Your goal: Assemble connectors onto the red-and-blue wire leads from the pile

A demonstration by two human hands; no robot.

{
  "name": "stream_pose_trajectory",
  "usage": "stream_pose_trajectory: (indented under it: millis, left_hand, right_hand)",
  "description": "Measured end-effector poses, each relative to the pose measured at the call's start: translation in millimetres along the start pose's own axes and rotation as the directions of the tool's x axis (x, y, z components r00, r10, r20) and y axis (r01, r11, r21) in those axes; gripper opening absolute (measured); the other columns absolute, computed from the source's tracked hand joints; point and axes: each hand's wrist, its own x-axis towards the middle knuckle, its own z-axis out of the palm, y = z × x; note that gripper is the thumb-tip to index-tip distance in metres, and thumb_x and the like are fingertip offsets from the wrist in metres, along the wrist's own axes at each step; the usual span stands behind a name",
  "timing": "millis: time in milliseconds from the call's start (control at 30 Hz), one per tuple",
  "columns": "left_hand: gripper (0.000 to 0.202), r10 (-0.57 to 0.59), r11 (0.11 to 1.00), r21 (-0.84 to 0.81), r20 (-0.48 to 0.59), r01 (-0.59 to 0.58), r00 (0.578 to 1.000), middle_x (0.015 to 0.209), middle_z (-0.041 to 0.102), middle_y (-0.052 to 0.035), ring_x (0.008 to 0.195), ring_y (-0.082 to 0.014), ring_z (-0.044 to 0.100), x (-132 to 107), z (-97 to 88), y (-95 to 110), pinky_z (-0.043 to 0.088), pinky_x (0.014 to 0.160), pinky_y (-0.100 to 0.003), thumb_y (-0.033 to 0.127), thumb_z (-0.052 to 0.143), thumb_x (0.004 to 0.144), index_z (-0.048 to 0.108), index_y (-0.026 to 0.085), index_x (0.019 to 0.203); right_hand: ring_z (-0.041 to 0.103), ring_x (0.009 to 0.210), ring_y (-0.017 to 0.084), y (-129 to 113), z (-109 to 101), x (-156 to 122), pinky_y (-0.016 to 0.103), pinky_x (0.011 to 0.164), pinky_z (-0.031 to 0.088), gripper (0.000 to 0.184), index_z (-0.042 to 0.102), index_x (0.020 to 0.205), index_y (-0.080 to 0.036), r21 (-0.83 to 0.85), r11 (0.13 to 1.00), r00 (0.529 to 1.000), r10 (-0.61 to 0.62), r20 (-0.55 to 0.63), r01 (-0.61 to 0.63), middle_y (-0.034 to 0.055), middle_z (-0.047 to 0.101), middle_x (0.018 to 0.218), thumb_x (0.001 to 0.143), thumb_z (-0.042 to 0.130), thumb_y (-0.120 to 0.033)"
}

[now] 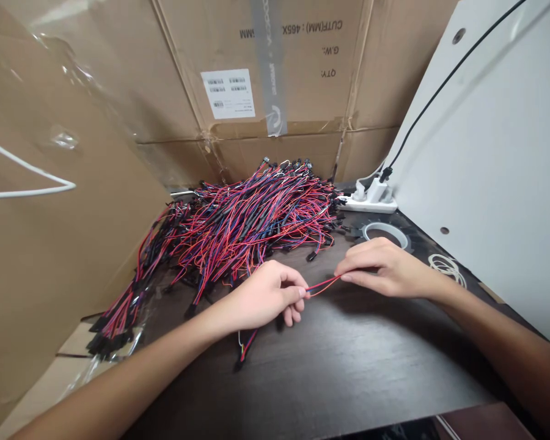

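Stretched between my two hands is a thin wire harness [321, 285] with red, orange and dark strands. My left hand [275, 293] pinches it between thumb and forefinger, the other fingers curled below. To the right, my right hand [378, 269] grips the harness at its fingertips, hiding that end. A black connector [239, 365] on red, blue and white wires hangs below my left wrist; it looks like the harness's other end, though the hand covers the join. Behind my hands lies a big pile of similar wire harnesses [256, 214], mostly red and purple with black connectors.
A roll of tape [387, 231] lies behind my right hand, with pale rubber bands [447, 269] beside my right forearm. A white power strip [371, 205] with plugs sits at the back right. Cardboard [302, 104] walls the back and left; a white panel [495, 153] stands right.
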Motion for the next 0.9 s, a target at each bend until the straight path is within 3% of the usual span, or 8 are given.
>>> stream_pose_trajectory:
  millis: [133,233,400,633,900]
  left_hand:
    - [0.011,-0.036,0.993,-0.11,-0.004,0.035,0.999,0.064,0.061,-0.0017,0.048,-0.0099,0.058,1.4,5.3,-1.6,0.045,0.046,-0.021,0.017,0.052,0.078,0.059,0.009,0.081]
    - [0.014,-0.049,0.995,-0.091,0.008,0.05,0.999,0.066,0.061,-0.0008,0.044,-0.0075,0.054,0.5,10.1,0.0,0.04,0.042,-0.018,0.02,0.053,0.079,0.06,0.009,0.085]
    - [0.025,-0.017,0.998,-0.06,0.045,0.02,0.999,0.052,0.055,0.0012,0.036,-0.0042,0.041,0.3,16.8,-5.1,0.03,0.038,-0.016,0.031,0.051,0.083,0.06,0.01,0.074]
    - [0.017,-0.091,0.938,-0.329,0.069,0.109,0.993,0.056,0.058,-0.0002,0.04,-0.0072,0.05,4.0,20.0,-11.9,0.031,0.036,-0.016,0.026,0.06,0.074,0.061,0.01,0.075]
    - [0.015,-0.185,0.887,-0.412,0.096,0.208,0.978,0.05,0.048,0.0032,0.04,-0.0022,0.036,0.8,17.1,-4.7,0.017,0.039,-0.016,0.023,0.064,0.071,0.065,0.008,0.072]
  right_hand:
    - [0.059,0.062,0.012,-2.8,2.4,0.3,0.021,0.059,0.043,0.017,0.069,0.087,-0.012,0.0,1.0,1.0,0.002,0.003,-0.002,0.005,0.069,0.072,0.091,0.052,-0.016]
    - [0.059,0.062,0.012,-5.8,7.0,1.3,0.022,0.06,0.044,0.018,0.068,0.087,-0.012,0.029,1.0,1.0,0.001,0.021,-0.002,0.0054,0.068,0.072,0.091,0.051,-0.015]
    - [0.06,0.064,0.013,-10.6,17.2,4.8,0.022,0.062,0.044,0.018,0.068,0.088,-0.011,0.084,0.996,0.999,-0.025,0.043,0.022,0.006,0.068,0.072,0.092,0.05,-0.014]
    - [0.059,0.062,0.013,-13.0,22.1,6.1,0.022,0.06,0.043,0.019,0.068,0.087,-0.012,0.089,0.996,0.999,-0.027,0.04,0.024,0.0062,0.067,0.07,0.092,0.05,-0.014]
    - [0.06,0.064,0.013,-13.6,20.9,5.0,0.022,0.06,0.044,0.02,0.068,0.088,-0.012,0.102,0.995,0.996,0.01,0.083,-0.019,0.0075,0.068,0.074,0.092,0.048,-0.014]
